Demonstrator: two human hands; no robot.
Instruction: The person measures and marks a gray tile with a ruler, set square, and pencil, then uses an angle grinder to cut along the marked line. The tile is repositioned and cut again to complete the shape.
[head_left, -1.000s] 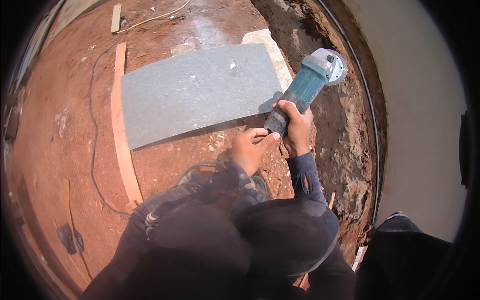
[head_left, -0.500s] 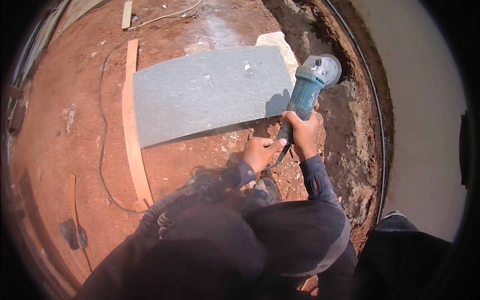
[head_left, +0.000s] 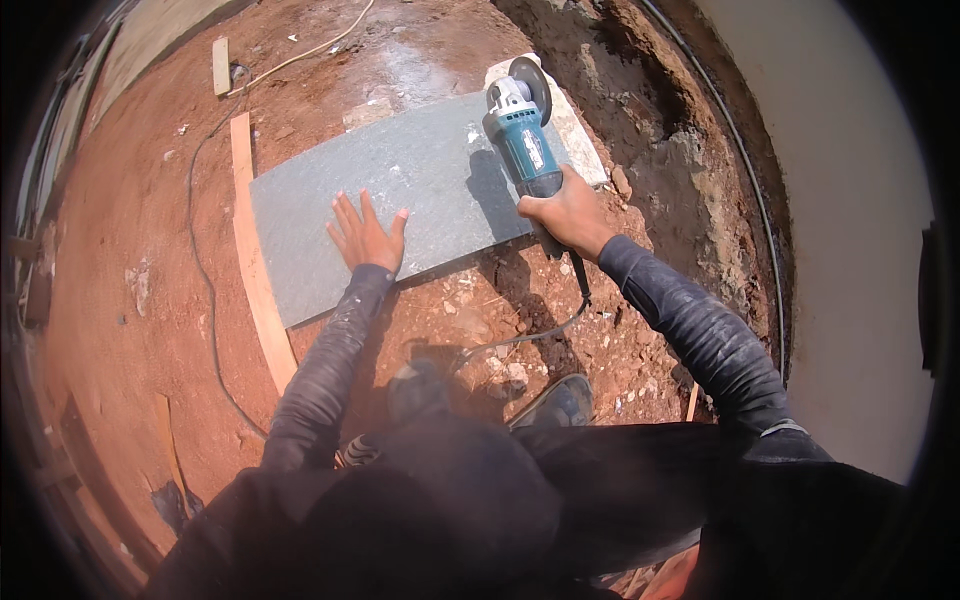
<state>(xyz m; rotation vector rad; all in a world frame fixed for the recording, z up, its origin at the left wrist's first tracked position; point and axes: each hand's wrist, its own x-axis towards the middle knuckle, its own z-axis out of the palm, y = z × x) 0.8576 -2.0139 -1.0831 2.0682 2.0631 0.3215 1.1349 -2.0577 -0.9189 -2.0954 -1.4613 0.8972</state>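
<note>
My right hand (head_left: 575, 213) grips a teal and black angle grinder (head_left: 524, 150) by its rear body. The grinder's round disc (head_left: 532, 88) stands at the far end, over the right part of a grey stone slab (head_left: 330, 215). Whether the disc spins, I cannot tell. Flat on the slab, left of the grinder, rests my left hand (head_left: 368, 237), fingers spread and holding nothing. A dark power cord (head_left: 582, 285) runs from the grinder's rear toward my shoes. Both sleeves are dusty.
A wooden plank (head_left: 252, 240) lies along the slab's left edge. A pale stone block (head_left: 575, 130) shows beyond its right end. Farther right are a rough trench (head_left: 660, 190), a long pipe (head_left: 755, 190) and a smooth grey wall (head_left: 850, 250). My shoes (head_left: 560, 402) stand on rubbly red soil.
My left hand has left the grinder's rear and now lies spread on the slab. The right hand has swung the grinder left, from beyond the slab's right end to above it.
</note>
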